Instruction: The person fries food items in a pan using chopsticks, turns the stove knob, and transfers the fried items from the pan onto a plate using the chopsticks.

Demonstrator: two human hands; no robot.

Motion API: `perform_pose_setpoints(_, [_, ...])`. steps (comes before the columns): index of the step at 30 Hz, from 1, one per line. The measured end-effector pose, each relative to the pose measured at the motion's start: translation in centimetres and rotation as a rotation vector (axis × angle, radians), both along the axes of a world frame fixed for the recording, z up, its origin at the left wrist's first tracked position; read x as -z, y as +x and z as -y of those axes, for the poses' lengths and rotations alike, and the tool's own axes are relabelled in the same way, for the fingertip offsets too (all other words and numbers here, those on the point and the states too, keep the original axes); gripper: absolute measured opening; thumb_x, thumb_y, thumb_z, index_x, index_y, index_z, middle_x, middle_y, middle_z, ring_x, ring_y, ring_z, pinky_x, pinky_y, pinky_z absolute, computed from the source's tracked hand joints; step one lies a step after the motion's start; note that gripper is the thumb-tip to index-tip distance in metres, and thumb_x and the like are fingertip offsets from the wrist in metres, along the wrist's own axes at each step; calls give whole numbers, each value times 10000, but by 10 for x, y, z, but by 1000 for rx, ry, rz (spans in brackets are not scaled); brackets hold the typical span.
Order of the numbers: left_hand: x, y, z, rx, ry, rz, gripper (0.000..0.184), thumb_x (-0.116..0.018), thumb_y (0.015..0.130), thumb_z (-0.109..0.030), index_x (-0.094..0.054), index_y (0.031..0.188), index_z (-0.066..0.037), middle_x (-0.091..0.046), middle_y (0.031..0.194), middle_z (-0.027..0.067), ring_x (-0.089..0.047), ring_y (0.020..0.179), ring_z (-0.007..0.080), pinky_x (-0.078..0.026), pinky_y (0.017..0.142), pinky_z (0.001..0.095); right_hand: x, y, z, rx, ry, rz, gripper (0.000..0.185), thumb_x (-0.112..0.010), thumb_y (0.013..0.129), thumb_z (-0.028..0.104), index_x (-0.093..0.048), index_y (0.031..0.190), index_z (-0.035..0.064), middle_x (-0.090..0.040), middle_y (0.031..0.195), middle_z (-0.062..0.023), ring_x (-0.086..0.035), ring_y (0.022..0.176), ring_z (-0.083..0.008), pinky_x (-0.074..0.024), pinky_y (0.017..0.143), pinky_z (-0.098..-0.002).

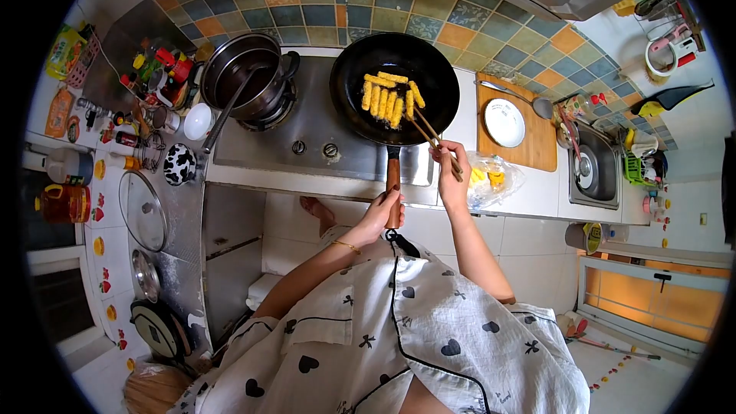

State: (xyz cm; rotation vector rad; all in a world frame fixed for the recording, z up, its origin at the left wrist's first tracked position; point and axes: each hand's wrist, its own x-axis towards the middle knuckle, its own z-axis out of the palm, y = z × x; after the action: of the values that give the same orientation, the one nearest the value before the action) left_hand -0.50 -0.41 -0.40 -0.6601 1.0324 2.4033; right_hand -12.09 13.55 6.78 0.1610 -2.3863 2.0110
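Observation:
A black frying pan (355,119) sits over the right side of the stove, its wooden handle pointing toward me. Several yellow food sticks (381,101) lie in it, most of them side by side. My left hand (381,213) is closed around the pan's handle. In my right hand (454,171) is a pair of wooden chopsticks (434,139), tilted so that their tips reach the sticks at the right of the group. Just right of that hand lies a clear plastic bag (502,184) with yellow pieces inside.
Left on the stove stands a steel pot (244,77) with a ladle in it. A white plate (504,123) and a spatula (542,108) rest on the wooden board (529,155). Farther right is the sink (596,193). Bottles, a bowl (198,121) and a glass lid (142,211) crowd the left counter.

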Motion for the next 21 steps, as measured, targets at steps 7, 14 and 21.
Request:
perform_pose_setpoints(7, [-2, 0, 0, -5, 11, 8, 335, -477, 996, -407, -486, 1006, -72, -546, 762, 33, -566, 622, 139, -508, 577, 291, -1, -10, -6, 37, -113, -2, 219, -466, 991, 141, -560, 1074, -39, -664, 931, -139, -677, 886, -191, -525, 817, -297])
perform_pose_setpoints(14, [1, 0, -1, -4, 17, -18, 343, -483, 994, -407, -486, 1020, -65, -543, 774, 36, -562, 636, 140, -504, 585, 288, -7, -20, -6, 54, 30, -86, 206, -493, 980, 134, -567, 1059, -41, -661, 930, -150, -683, 883, -206, -529, 796, -300])
perform_pose_setpoints(21, [-4, -1, -1, -3, -4, -2, 348, -481, 993, -411, -487, 1017, -64, -545, 768, 33, -565, 632, 142, -504, 582, 293, 14, -24, -6, -23, 329, -234, 175, -510, 971, 126, -584, 1062, -4, -658, 922, -175, -686, 839, -256, -522, 758, -340])
